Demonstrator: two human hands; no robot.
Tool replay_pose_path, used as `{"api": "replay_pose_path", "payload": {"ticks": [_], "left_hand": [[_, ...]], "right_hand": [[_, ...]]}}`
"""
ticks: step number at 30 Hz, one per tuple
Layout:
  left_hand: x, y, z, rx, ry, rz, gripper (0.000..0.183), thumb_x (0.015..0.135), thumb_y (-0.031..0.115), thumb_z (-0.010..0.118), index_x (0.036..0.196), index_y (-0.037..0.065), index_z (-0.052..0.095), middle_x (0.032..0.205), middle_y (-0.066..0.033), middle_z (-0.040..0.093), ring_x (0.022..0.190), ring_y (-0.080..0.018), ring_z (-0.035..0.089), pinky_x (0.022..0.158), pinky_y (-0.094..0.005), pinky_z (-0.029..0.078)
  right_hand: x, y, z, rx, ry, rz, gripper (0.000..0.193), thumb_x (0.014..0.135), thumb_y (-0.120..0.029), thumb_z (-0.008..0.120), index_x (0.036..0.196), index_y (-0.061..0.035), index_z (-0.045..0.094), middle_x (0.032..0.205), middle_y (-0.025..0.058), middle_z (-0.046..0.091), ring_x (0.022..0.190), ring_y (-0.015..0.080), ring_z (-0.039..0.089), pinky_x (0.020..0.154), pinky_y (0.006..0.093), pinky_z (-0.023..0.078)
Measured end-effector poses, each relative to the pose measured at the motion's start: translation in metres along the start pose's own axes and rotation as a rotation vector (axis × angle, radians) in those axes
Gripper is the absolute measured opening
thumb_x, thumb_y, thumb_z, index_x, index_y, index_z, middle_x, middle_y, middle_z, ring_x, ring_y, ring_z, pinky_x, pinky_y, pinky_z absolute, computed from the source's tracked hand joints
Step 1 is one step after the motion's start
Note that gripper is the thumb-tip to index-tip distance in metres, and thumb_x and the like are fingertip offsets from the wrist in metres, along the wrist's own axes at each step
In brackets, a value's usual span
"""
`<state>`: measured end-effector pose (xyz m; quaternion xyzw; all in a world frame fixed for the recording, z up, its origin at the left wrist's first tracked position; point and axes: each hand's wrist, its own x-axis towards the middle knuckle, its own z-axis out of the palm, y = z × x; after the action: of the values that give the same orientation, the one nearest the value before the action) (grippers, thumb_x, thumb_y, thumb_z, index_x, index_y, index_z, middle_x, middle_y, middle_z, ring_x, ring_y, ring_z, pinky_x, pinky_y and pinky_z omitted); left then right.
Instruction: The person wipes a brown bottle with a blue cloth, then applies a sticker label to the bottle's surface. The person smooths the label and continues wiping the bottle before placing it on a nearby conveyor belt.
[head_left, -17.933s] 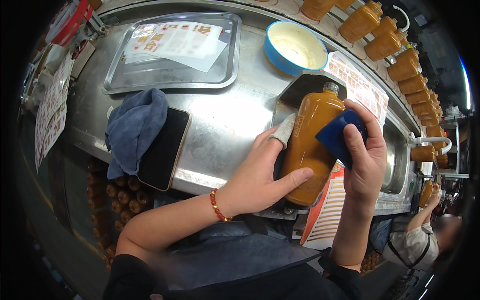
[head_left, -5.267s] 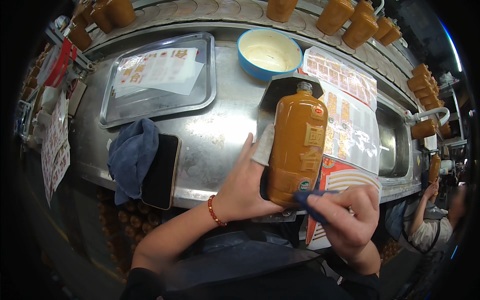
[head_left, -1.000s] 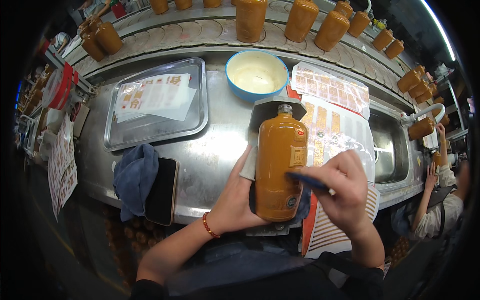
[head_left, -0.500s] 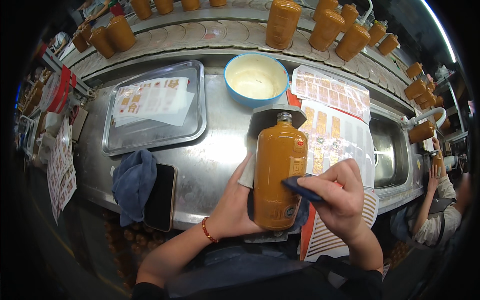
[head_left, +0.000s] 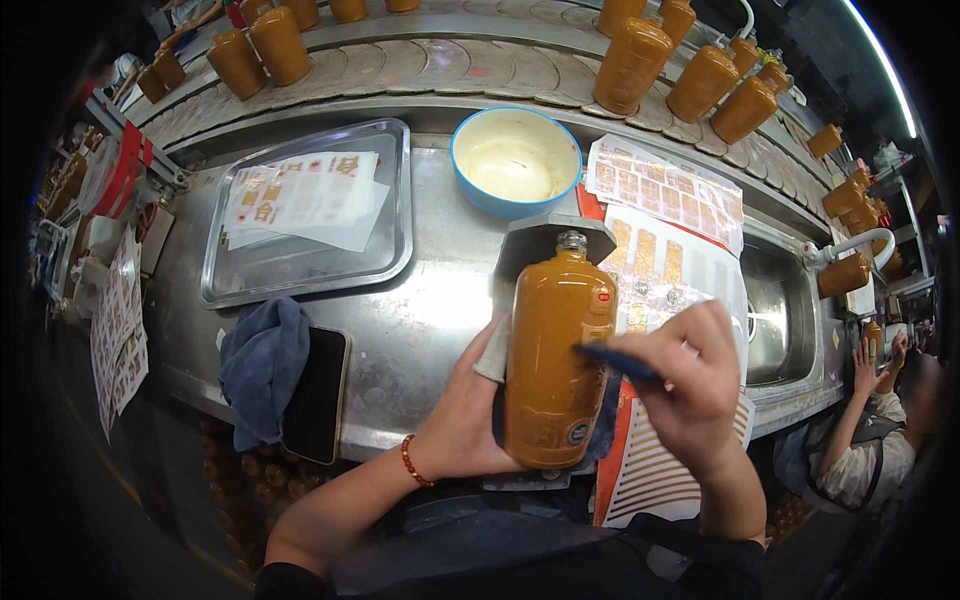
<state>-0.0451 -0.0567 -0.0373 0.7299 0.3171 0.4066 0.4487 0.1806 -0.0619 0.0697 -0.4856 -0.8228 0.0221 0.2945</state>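
Note:
A glossy amber-brown bottle (head_left: 550, 340) with a clear neck lies tilted in front of me, its neck toward a grey metal block (head_left: 535, 242). My left hand (head_left: 468, 410), wearing a beaded bracelet and a pale finger sleeve, is wrapped round its left side. In my right hand (head_left: 690, 380) is a flat dark blue scraper (head_left: 618, 361), pinched between thumb and fingers. Its edge lies at the bottle's right front, over raised decoration. A small red mark and a round dark emblem show on the bottle. Dark blue cloth peeks out beneath it.
A blue-rimmed bowl (head_left: 516, 160) stands behind the bottle. To the left are a metal tray (head_left: 300, 285) with sheets, a blue cloth (head_left: 265, 370) and a phone (head_left: 318, 395). Decal sheets (head_left: 665, 190) and a sink (head_left: 780, 310) lie right. Bottles ride a conveyor (head_left: 400, 75); a co-worker (head_left: 870, 440) sits right.
My right hand has shifted slightly with the scraper across the bottle's front, and is blurred. Bottles on the conveyor have moved right. My left hand keeps its hold.

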Motion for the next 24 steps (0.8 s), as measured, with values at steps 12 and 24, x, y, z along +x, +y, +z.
{"api": "replay_pose_path", "payload": {"ticks": [12, 24], "left_hand": [[-0.021, -0.006, -0.016, 0.105, -0.031, 0.072, 0.103, 0.073, 0.044, 0.091, 0.152, 0.000, 0.043, 0.154, -0.0212, 0.048, 0.152, -0.0431, 0.033, 0.125, -0.0502, 0.027], [-0.068, 0.021, -0.022, 0.439, 0.028, 0.009, 0.084, 0.078, 0.028, 0.088, 0.144, -0.008, 0.050, 0.154, -0.0342, 0.040, 0.153, -0.0517, 0.023, 0.122, -0.0561, 0.029]], "right_hand": [[-0.026, -0.059, 0.022, -0.089, -0.083, -0.322, 0.039, 0.071, -0.005, 0.075, 0.109, -0.0089, 0.078, 0.086, 0.0006, 0.058, 0.073, 0.0183, 0.053, 0.063, 0.0285, 0.045], [-0.049, -0.097, 0.028, -0.011, -0.233, -0.252, 0.040, 0.069, -0.001, 0.075, 0.109, -0.0071, 0.078, 0.083, 0.0000, 0.059, 0.067, 0.0161, 0.053, 0.058, 0.0277, 0.043]]}}
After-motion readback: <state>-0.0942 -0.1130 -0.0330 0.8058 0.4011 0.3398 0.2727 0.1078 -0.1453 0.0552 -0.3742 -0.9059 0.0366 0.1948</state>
